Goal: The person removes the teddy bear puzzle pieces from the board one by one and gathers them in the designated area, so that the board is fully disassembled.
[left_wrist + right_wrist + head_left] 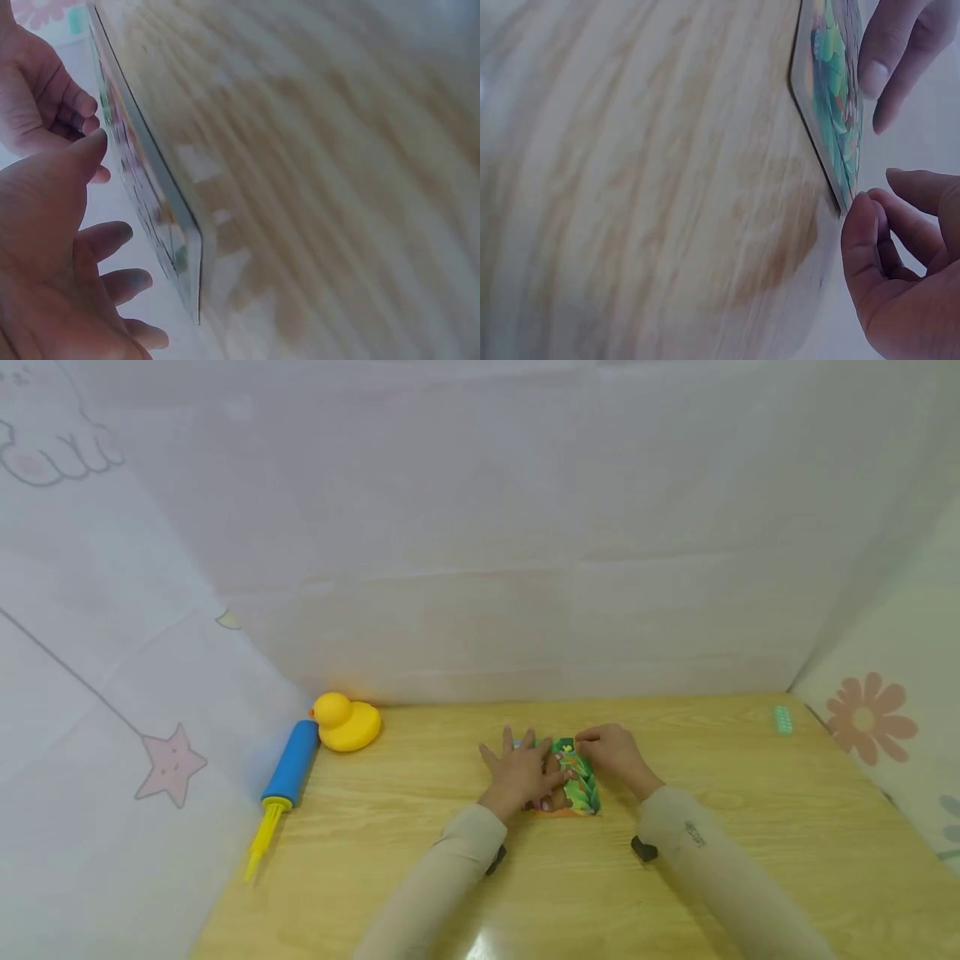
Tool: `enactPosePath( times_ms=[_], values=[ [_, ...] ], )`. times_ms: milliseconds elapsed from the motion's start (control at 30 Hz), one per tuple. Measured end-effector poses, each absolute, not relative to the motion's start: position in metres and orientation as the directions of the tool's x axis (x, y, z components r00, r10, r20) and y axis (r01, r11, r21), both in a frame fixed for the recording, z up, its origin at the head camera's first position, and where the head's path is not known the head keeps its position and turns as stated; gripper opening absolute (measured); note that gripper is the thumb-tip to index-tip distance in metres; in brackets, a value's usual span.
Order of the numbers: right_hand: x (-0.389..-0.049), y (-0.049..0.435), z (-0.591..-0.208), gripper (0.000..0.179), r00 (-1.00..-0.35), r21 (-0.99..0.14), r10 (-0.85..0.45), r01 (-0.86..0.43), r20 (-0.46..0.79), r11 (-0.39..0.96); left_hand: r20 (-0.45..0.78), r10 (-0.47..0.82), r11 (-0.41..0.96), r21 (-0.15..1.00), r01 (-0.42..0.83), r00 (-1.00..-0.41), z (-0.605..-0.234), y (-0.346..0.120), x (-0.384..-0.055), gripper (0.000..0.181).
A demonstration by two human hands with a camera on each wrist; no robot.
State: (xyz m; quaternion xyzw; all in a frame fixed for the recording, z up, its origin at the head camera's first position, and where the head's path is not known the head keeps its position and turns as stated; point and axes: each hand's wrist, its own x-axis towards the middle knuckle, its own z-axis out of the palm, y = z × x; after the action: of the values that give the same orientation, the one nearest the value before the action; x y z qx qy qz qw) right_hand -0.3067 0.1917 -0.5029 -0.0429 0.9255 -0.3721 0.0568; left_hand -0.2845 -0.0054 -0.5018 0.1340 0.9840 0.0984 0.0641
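A flat jigsaw puzzle board [581, 789] with a green jungle-like picture lies on the wooden table. My left hand [519, 774] spreads its fingers over the board's left part, hiding much of the picture. In the left wrist view the left hand [52, 247] has loosely spread fingers, holding nothing visible. At the board's far right corner is my right hand [617, 755], its fingers bent. The right wrist view shows the right hand [911, 277] with thumb and fingertips drawn together at a corner of the puzzle board [832, 105]; whether they hold a loose piece is hidden.
A yellow toy duck [347, 722] sits at the back left, near a blue and yellow hand pump [291, 767]. A small mint-green studded block [783, 720] lies at the back right. Printed cloth walls [480, 568] enclose the table [420, 735] behind and on both sides.
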Motion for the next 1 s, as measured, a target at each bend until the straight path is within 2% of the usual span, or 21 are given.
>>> enactPosePath(
  times_ms=[267, 667, 1000],
  values=[
    [-0.3117, 0.1886, -0.5044, 0.030, -0.992, -0.642, -0.110, -0.051, -0.053, 0.765, -0.113, 0.233, 0.964, 0.154, 0.215, -0.966, -0.5025, -0.0024, -0.2878, 0.079],
    [-0.3135, 0.1886, -0.5064, 0.031, -0.991, -0.646, -0.087, -0.004, -0.097, 0.763, -0.145, 0.228, 0.965, 0.165, 0.204, -0.963, -0.5032, -0.0007, -0.2897, 0.080],
    [-0.3175, 0.1922, -0.5060, 0.029, -0.993, -0.656, -0.082, -0.003, -0.089, 0.755, -0.139, 0.210, 0.973, 0.129, 0.192, -0.968, -0.4972, 0.0007, -0.2876, 0.068]
  ],
)
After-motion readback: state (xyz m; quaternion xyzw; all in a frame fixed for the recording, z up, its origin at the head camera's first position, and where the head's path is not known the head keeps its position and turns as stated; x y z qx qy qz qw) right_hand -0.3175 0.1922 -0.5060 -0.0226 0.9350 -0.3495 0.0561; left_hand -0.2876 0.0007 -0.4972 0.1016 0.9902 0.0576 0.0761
